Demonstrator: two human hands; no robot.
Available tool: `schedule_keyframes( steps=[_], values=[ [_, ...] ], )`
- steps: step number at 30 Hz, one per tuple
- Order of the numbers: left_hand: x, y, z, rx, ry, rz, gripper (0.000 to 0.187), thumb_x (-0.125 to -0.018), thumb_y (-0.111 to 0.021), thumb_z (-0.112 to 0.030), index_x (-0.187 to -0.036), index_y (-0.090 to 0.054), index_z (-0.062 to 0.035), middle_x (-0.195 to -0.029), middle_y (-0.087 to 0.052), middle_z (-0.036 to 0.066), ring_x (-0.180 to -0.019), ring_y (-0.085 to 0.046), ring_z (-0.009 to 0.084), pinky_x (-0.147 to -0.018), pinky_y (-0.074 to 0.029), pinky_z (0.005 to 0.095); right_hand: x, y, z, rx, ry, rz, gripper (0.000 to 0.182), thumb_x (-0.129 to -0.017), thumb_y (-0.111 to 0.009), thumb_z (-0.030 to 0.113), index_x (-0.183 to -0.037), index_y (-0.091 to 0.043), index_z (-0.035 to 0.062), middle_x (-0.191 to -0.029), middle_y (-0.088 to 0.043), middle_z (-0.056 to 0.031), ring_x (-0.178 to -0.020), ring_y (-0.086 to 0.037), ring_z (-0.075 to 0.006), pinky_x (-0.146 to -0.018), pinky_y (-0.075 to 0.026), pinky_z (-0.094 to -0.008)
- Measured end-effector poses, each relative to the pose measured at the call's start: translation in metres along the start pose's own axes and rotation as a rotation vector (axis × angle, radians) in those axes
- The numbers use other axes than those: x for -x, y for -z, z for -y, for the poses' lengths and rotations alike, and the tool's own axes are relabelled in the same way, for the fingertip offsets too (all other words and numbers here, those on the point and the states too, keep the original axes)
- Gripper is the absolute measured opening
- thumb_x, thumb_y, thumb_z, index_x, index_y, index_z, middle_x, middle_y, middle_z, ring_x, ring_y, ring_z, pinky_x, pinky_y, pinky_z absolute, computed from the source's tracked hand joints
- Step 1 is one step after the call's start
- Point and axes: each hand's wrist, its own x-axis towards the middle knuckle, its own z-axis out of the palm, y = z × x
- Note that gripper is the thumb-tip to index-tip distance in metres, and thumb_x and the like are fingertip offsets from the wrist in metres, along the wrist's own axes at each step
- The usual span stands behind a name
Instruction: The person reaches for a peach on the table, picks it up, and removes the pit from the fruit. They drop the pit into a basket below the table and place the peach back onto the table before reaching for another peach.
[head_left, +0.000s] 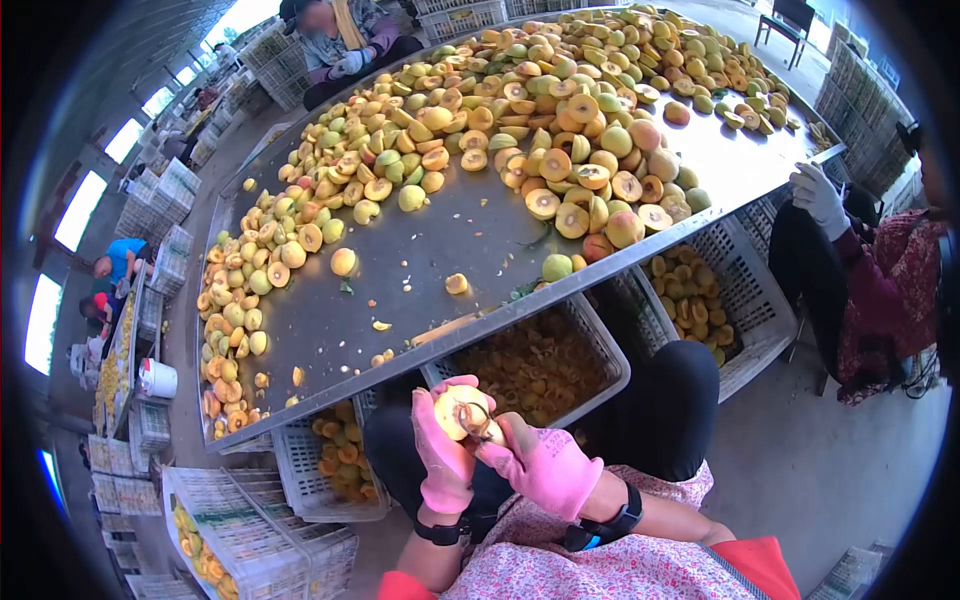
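My left hand (442, 452), in a pink glove, is closed around a pale yellow peach half (456, 408), its cut face turned up and toward the right. My right hand (552, 470), also pink-gloved, grips a pitting tool (484, 424) with a dark curved metal loop. The loop lies against the peach's cut face near the stone hollow. The tool's handle is mostly hidden in my fingers. Both hands are above my lap, just in front of a crate (612, 350) holding peach scraps.
A metal table (420, 260) with a raised rim bears a large heap of halved peaches (590, 120). Crates of peach halves (690, 300) stand under its front edge and at left (345, 455). One person (890, 290) sits at right, another (345, 45) at the far side.
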Motion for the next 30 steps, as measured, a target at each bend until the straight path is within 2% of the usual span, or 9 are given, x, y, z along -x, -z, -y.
schedule_keyframes(
  steps=[3, 9, 11, 14, 17, 19, 21, 26, 30],
  values=[
    [0.008, -0.008, 0.014, 0.025, -0.023, 0.038, 0.065, -0.106, -0.030, -0.056, -0.112, -0.062, 0.0005, -0.088, -0.069, 0.014, -0.083, -0.069, 0.0238, -0.078, -0.057, 0.0353, 0.008, 0.001, -0.004, 0.076, -0.080, 0.020, 0.039, -0.104, -0.055, 0.042, -0.113, -0.051, 0.0038, -0.080, -0.065, -0.0220, -0.078, -0.068, -0.0427, -0.063, -0.050, -0.0462],
    [0.017, -0.025, 0.022, -0.021, -0.085, 0.015, 0.062, -0.108, -0.029, -0.052, -0.110, -0.061, 0.0000, -0.088, -0.068, 0.012, -0.081, -0.069, 0.0223, -0.077, -0.056, 0.0335, 0.014, 0.011, -0.005, 0.030, -0.114, -0.026, 0.037, -0.105, -0.054, 0.041, -0.112, -0.050, 0.0045, -0.078, -0.065, -0.0224, -0.077, -0.067, -0.0435, -0.063, -0.050, -0.0471],
    [0.018, -0.028, 0.024, -0.067, -0.130, -0.016, 0.061, -0.108, -0.029, -0.052, -0.109, -0.062, -0.0003, -0.088, -0.068, 0.011, -0.080, -0.068, 0.0215, -0.076, -0.056, 0.0327, 0.015, 0.015, -0.006, 0.096, -0.126, 0.044, 0.043, -0.105, -0.050, 0.044, -0.115, -0.048, 0.0021, -0.081, -0.068, -0.0247, -0.077, -0.067, -0.0461, -0.065, -0.052, -0.0525],
    [0.018, -0.025, 0.027, -0.011, -0.091, -0.023, 0.059, -0.108, -0.029, -0.050, -0.107, -0.061, -0.0009, -0.091, -0.067, 0.010, -0.078, -0.068, 0.0201, -0.074, -0.056, 0.0308, 0.017, 0.020, -0.004, 0.122, -0.162, 0.101, 0.048, -0.105, -0.049, 0.045, -0.122, -0.047, -0.0001, -0.083, -0.069, -0.0255, -0.078, -0.068, -0.0455, -0.066, -0.052, -0.0528],
    [0.020, -0.025, 0.024, -0.067, -0.077, 0.013, 0.059, -0.109, -0.029, -0.050, -0.106, -0.061, -0.0012, -0.094, -0.067, 0.011, -0.078, -0.068, 0.0195, -0.074, -0.055, 0.0302, 0.019, 0.018, -0.005, 0.084, -0.172, 0.090, 0.042, -0.105, -0.051, 0.044, -0.110, -0.048, 0.0032, -0.079, -0.066, -0.0244, -0.079, -0.067, -0.0454, -0.066, -0.051, -0.0510],
    [0.020, -0.024, 0.028, -0.155, -0.147, -0.012, 0.059, -0.109, -0.030, -0.052, -0.105, -0.060, -0.0010, -0.096, -0.066, 0.011, -0.079, -0.067, 0.0188, -0.074, -0.055, 0.0300, 0.018, 0.019, -0.006, 0.072, -0.176, 0.099, 0.044, -0.105, -0.051, 0.046, -0.111, -0.048, 0.0027, -0.080, -0.067, -0.0245, -0.080, -0.067, -0.0452, -0.066, -0.051, -0.0506],
    [0.019, -0.024, 0.028, -0.178, -0.174, -0.011, 0.060, -0.109, -0.030, -0.053, -0.104, -0.059, -0.0008, -0.096, -0.066, 0.010, -0.079, -0.067, 0.0186, -0.074, -0.055, 0.0302, 0.017, 0.024, -0.004, 0.020, -0.196, 0.172, 0.051, -0.105, -0.047, 0.047, -0.122, -0.049, -0.0012, -0.087, -0.069, -0.0278, -0.085, -0.068, -0.0458, -0.072, -0.052, -0.0522],
    [0.021, -0.023, 0.038, -0.233, -0.291, 0.018, 0.061, -0.108, -0.030, -0.055, -0.105, -0.058, -0.0009, -0.096, -0.066, 0.010, -0.079, -0.066, 0.0185, -0.073, -0.055, 0.0304, 0.015, 0.029, -0.008, -0.077, -0.236, 0.229, 0.052, -0.105, -0.046, 0.049, -0.119, -0.052, -0.0004, -0.088, -0.069, -0.0276, -0.087, -0.068, -0.0455, -0.073, -0.052, -0.0511],
    [0.016, -0.022, 0.036, -0.137, -0.136, 0.022, 0.064, -0.108, -0.029, -0.057, -0.103, -0.060, -0.0010, -0.094, -0.065, 0.009, -0.077, -0.066, 0.0186, -0.073, -0.054, 0.0305, 0.021, 0.022, -0.024, -0.071, -0.177, 0.152, 0.049, -0.105, -0.049, 0.050, -0.113, -0.053, 0.0022, -0.083, -0.066, -0.0235, -0.080, -0.066, -0.0418, -0.068, -0.050, -0.0464]
  ],
)
